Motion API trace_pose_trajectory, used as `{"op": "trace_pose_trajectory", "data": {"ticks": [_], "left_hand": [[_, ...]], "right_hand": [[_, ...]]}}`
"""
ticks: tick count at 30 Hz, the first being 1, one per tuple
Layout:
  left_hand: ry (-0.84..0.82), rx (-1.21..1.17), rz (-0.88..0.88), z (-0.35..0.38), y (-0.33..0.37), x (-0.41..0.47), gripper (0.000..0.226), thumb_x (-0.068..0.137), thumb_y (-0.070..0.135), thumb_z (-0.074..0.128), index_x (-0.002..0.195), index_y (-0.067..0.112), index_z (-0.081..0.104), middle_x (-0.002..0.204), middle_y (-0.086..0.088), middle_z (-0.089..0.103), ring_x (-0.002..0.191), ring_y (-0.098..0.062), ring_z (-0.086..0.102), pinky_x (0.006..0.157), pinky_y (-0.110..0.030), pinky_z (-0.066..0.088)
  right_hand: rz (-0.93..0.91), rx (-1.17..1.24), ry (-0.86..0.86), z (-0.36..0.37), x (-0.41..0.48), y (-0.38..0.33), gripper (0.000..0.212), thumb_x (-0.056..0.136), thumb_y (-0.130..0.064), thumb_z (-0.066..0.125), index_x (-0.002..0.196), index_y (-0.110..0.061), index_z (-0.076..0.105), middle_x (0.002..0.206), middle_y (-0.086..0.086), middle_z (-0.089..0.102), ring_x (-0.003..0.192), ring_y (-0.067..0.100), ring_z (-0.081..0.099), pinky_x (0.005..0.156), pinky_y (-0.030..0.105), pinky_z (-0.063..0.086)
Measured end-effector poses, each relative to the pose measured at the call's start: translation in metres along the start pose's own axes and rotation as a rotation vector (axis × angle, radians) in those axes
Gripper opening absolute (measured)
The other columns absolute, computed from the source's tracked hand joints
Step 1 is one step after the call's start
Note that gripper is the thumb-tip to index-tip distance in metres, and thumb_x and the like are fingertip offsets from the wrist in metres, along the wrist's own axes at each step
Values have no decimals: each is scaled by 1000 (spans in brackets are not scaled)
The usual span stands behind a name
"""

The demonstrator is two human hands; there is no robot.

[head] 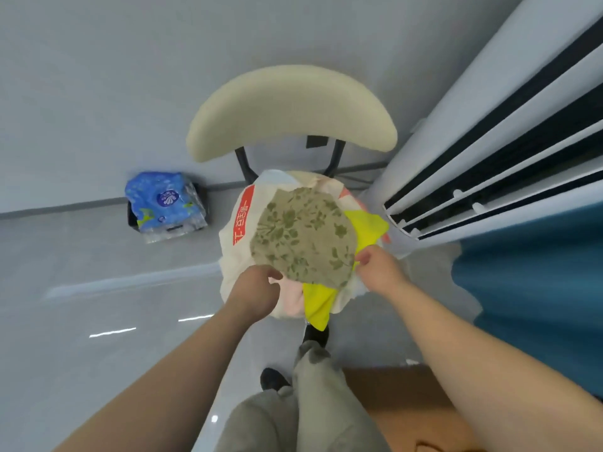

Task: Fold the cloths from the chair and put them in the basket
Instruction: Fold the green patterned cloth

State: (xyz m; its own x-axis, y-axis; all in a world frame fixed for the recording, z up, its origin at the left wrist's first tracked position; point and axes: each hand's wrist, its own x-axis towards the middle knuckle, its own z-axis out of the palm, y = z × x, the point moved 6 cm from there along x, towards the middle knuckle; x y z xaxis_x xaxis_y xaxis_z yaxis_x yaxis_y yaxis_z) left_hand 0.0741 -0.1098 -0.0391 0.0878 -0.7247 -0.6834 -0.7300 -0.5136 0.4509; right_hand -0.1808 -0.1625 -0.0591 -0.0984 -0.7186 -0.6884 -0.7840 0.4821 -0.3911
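Note:
A chair with a cream backrest (pixel 290 106) stands in front of me, its seat buried under a pile of cloths. On top lies a beige cloth with a green flower print (pixel 301 233). My left hand (pixel 256 291) pinches its near left edge and my right hand (pixel 378 267) pinches its near right edge. Under it lie a bright yellow cloth (pixel 318 303), a pale pink cloth (pixel 292 296) and a white cloth with a red printed strip (pixel 241 216). No basket is in view.
A blue wrapped pack of water bottles (pixel 164 205) sits on the grey floor to the left of the chair. A tall white air conditioner (pixel 489 151) stands close on the right, with a teal surface (pixel 535 288) below it. My legs and dark shoes are beneath the chair's front.

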Motion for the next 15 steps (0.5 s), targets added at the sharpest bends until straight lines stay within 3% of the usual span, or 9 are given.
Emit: {"op": "trace_pose_trajectory", "data": {"ticks": [3, 9, 12, 15], "left_hand": [[45, -66, -10, 26, -11, 15, 30, 90, 12, 55, 115, 22, 70, 128, 0, 65, 113, -21, 60, 90, -25, 44], [256, -148, 94, 78, -34, 58, 30, 91, 14, 56, 115, 23, 70, 129, 2, 62, 116, -20, 58, 96, -28, 43], [385, -178, 187, 103, -45, 81, 29, 92, 15, 56, 118, 21, 69, 130, 2, 60, 114, -21, 59, 97, -29, 45], [481, -173, 247, 127, -55, 90, 32, 93, 12, 54, 122, 18, 68, 132, 0, 59, 116, -23, 58, 100, -30, 45]], "right_hand": [[-5, 76, 36, 14, 30, 9, 19, 88, -7, 58, 100, -22, 56, 105, 1, 60, 105, 27, 60, 79, 30, 44], [-74, 140, 133, 56, 75, 36, 26, 89, -9, 56, 111, -23, 54, 114, 1, 60, 106, 27, 59, 83, 34, 47], [-208, 127, 193, 76, 81, 42, 31, 89, -10, 56, 116, -25, 59, 113, -3, 59, 105, 22, 58, 81, 29, 43], [-387, 96, 264, 90, 73, 44, 33, 91, -12, 54, 120, -24, 66, 115, -4, 64, 89, 17, 59, 72, 22, 43]]}}
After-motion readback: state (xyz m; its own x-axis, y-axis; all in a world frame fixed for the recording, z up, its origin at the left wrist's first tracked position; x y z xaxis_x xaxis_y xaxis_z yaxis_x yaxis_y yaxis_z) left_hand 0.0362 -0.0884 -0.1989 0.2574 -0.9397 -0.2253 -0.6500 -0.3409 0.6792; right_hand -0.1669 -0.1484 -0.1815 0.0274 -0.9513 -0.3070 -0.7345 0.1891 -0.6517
